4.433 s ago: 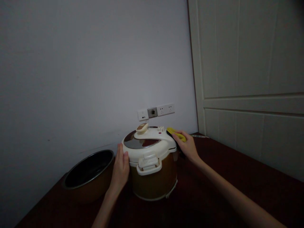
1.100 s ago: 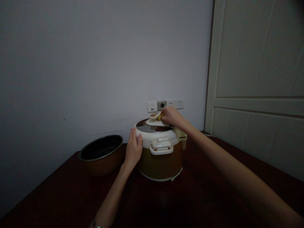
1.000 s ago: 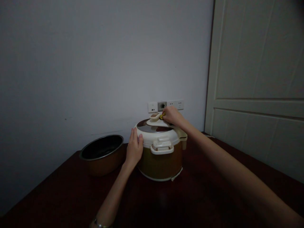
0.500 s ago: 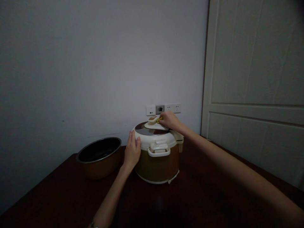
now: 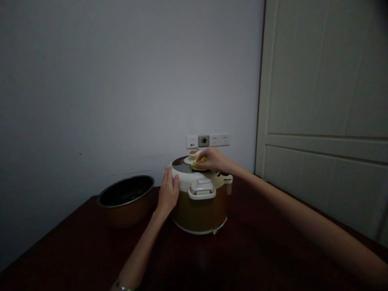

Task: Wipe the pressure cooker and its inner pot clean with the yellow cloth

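Note:
An electric pressure cooker point(image 5: 198, 210) with a white rim and a dark, shiny lid top stands upright on the dark red table. My left hand point(image 5: 169, 190) lies against the left side of its white rim, fingers stretched out and thumb apart. Pinched in my right hand point(image 5: 214, 159) is a yellow cloth point(image 5: 199, 162), which touches the lid in front of the raised lid knob point(image 5: 194, 153). Part of the lid is hidden behind my right hand and the cloth.
Left of the cooker stands an inner pot point(image 5: 127, 202) with a dark inside. Wall sockets point(image 5: 214, 140) are set low in the wall behind the cooker. A pale panelled door point(image 5: 321, 141) rises at the right. The table point(image 5: 194, 262) meets the wall at the back.
My right hand has moved the yellow cloth from beside the lid knob, forward and slightly down onto the lid's front. My left hand stays on the rim.

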`<state>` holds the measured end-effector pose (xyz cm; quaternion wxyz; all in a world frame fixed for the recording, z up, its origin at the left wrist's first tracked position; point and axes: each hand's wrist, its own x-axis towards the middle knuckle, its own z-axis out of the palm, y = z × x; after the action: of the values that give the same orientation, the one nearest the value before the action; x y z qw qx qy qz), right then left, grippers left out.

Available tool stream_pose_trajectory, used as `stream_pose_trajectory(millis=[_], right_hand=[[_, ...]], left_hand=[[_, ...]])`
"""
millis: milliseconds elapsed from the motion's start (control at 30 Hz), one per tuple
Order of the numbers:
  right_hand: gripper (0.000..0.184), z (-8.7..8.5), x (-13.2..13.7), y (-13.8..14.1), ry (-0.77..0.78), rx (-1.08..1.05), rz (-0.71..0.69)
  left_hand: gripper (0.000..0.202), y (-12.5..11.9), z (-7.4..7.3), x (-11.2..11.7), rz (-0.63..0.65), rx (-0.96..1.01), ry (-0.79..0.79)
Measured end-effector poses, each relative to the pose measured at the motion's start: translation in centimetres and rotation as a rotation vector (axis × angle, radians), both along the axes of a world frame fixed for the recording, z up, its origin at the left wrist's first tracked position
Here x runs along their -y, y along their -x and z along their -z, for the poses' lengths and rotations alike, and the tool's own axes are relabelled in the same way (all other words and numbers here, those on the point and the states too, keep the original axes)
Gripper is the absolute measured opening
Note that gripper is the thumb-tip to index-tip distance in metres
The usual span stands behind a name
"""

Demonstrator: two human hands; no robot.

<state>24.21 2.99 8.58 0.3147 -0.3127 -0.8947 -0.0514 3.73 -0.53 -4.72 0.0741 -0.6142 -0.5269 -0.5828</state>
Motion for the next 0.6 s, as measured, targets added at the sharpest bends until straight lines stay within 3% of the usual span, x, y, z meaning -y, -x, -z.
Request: stream_pose_trajectory(millis=[100,200,300,367,400,500,600], right_hand=[[0.023,-0.7,2.0,-0.4,0.132,-0.23,-0.17],[0.028,-1.2,3.9,-0.1,0.268,-0.485,-0.283],[0.023,-1.0,5.5,1.0,0.23,-0.651,-0.414],[0.014,-0.4,6.4,2.0,0.086,-0.711,-0.453],[0.01,0.0,6.7,2.5,0.006,-0.722,-0.461],[0.004,1.3,7.3,3.3,-0.149,-0.723,-0.47],[0.012,2.2,7.2,2.6,-0.095,-0.686,-0.535]], left_hand=[[0.059,0.0,-1.4,1.1,-0.022,0.033,0.019],[0.069,-0.6,-4.3,3.4,0.001,0.12,-0.024],[0.064,-2.2,-6.9,5.7,0.355,0.344,0.019],[0.06,-3.6,-7.9,6.5,0.588,0.441,0.061],[0.057,-4.3,-8.2,6.7,0.645,0.48,0.066],[0.049,-5.7,-8.4,6.7,0.616,0.586,0.027],[0.041,-5.4,-8.8,6.8,0.545,0.653,0.025]])
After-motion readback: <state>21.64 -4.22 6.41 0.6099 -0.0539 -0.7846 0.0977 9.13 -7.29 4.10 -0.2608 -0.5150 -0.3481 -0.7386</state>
